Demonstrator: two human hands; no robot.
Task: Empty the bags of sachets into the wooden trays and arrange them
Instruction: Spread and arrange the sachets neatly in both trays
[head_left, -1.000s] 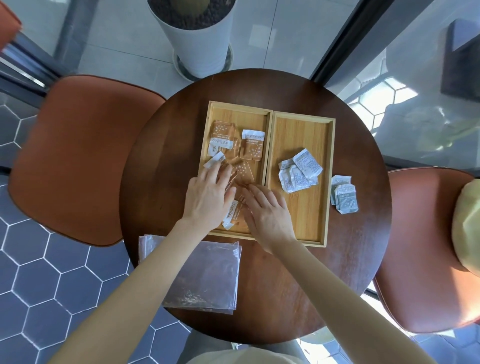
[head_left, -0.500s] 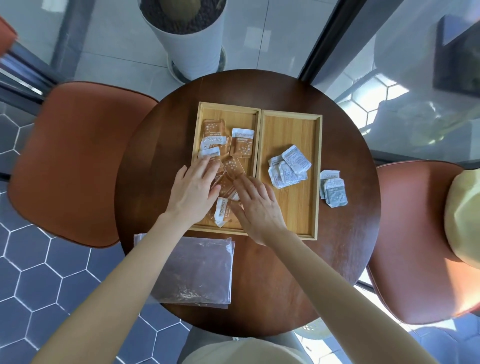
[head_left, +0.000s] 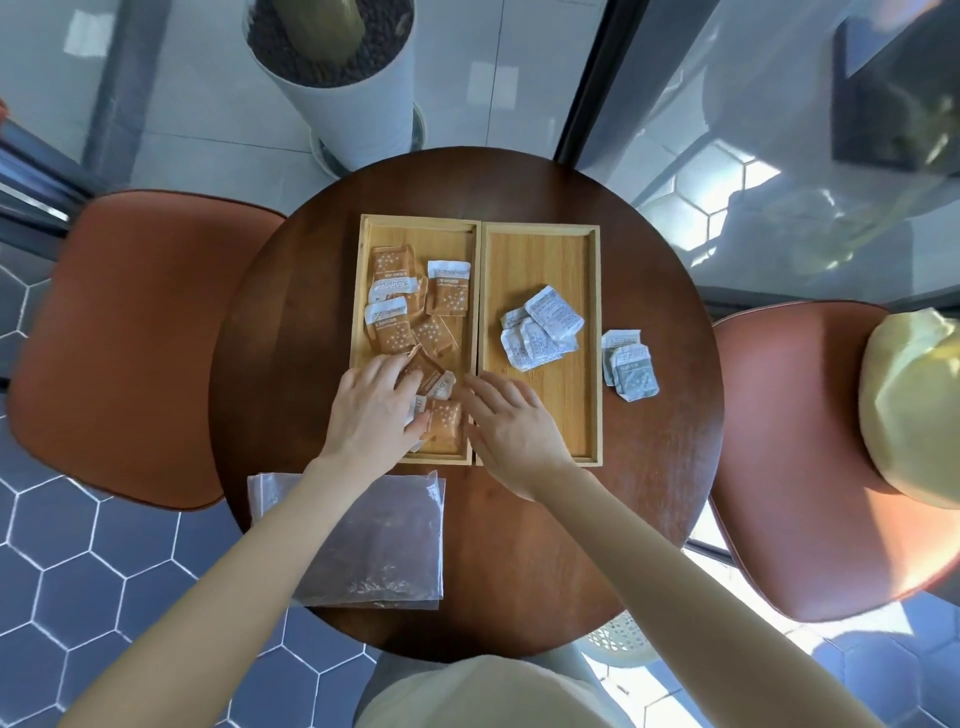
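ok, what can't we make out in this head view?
- Sachets under the left hand: hidden by the fingers, count unclear.
- Print on the white sachets: too small to read.
- Empty plastic bags: the forearm covers part, count unclear.
- Right hand: contact with a sachet unclear.

The print on the orange sachets (head_left: 445, 294) and white sachets (head_left: 543, 335) is too small to read.
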